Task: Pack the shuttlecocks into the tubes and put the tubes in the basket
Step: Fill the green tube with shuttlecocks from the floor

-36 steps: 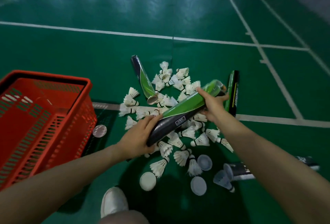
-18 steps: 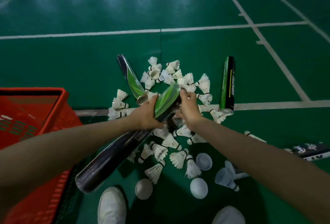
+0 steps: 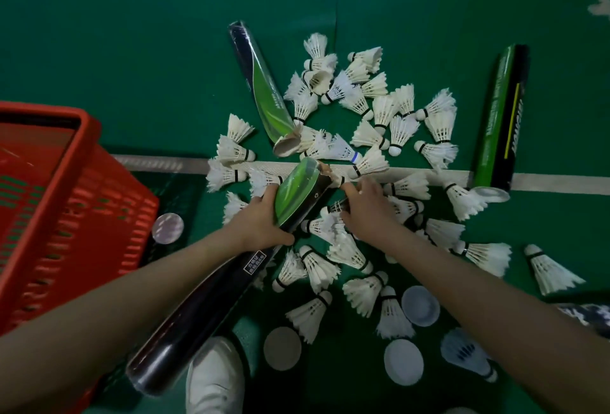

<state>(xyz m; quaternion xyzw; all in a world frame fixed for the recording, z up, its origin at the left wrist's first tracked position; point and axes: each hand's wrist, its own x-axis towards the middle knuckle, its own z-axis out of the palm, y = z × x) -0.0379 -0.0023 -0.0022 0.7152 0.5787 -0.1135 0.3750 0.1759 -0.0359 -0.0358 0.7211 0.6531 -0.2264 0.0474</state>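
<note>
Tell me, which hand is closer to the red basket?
Left. The left hand grips a tube right of the basket; the right hand is farther right, past the tube, among the shuttlecocks.

At frame centre the left hand (image 3: 260, 222) grips a tube (image 3: 211, 301) slanting from the lower left, beside a shoe (image 3: 214, 377), up to the court line (image 3: 544, 182), where the right hand (image 3: 366, 212) pinches a shuttlecock (image 3: 334, 179) at its mouth. Loose shuttlecocks (image 3: 363, 100) spread across the middle and right, with a second tube (image 3: 260, 87) lying above the hands and a third tube (image 3: 501, 116) at the heap's right edge, its lower end on the line. The basket (image 3: 82, 182) stands at the left edge, one cap (image 3: 167, 228) just beside it and three more caps (image 3: 420, 305) among the shuttlecocks near the bottom.
</note>
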